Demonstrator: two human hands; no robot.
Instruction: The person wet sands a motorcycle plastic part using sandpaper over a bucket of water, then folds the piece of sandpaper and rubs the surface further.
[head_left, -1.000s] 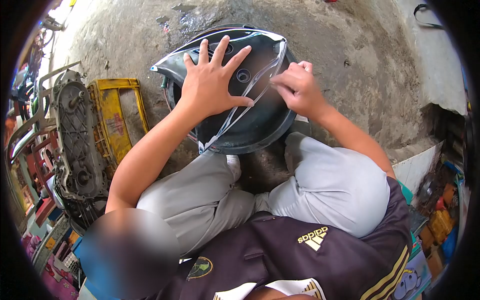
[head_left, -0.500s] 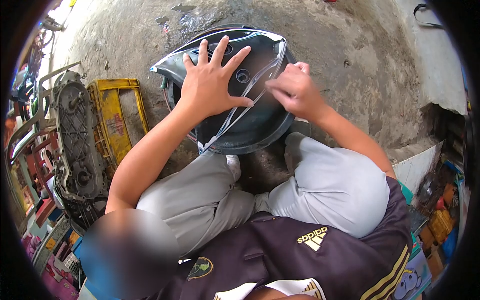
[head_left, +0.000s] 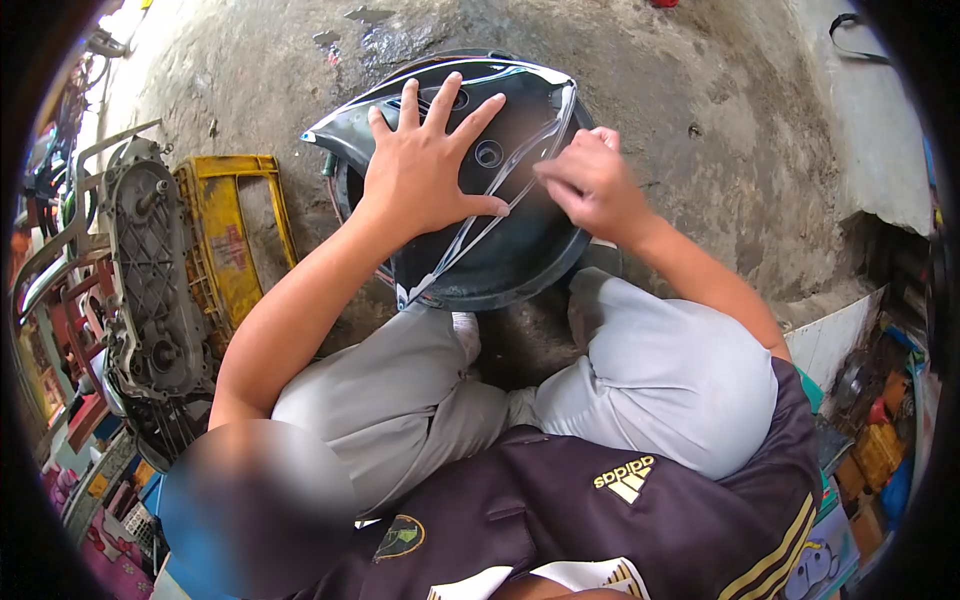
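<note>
A dark, roughly triangular plastic panel [head_left: 420, 250] with shiny pale edges lies across a round black basin [head_left: 540, 275]. It looks like a vehicle lamp or body cover; its exact kind is unclear. My left hand [head_left: 415, 180] rests on the panel with its fingers spread. Just beyond its thumb is a small round fitting [head_left: 488, 153] in the panel's face. My right hand [head_left: 590, 180] is curled closed at the panel's right edge, fingertips together beside the pale rim. Whatever those fingertips hold, if anything, is hidden.
A worn yellow crate [head_left: 232, 225] lies to the left on the concrete floor [head_left: 700, 170]. Beside it stands a grey metal engine casing [head_left: 150, 270]. Assorted clutter [head_left: 885, 450] fills the lower right, by a white board [head_left: 835, 335]. My bent knees are close to the basin.
Almost nothing differs. The whole view has shifted very slightly; both hands keep the same places on and beside the panel.
</note>
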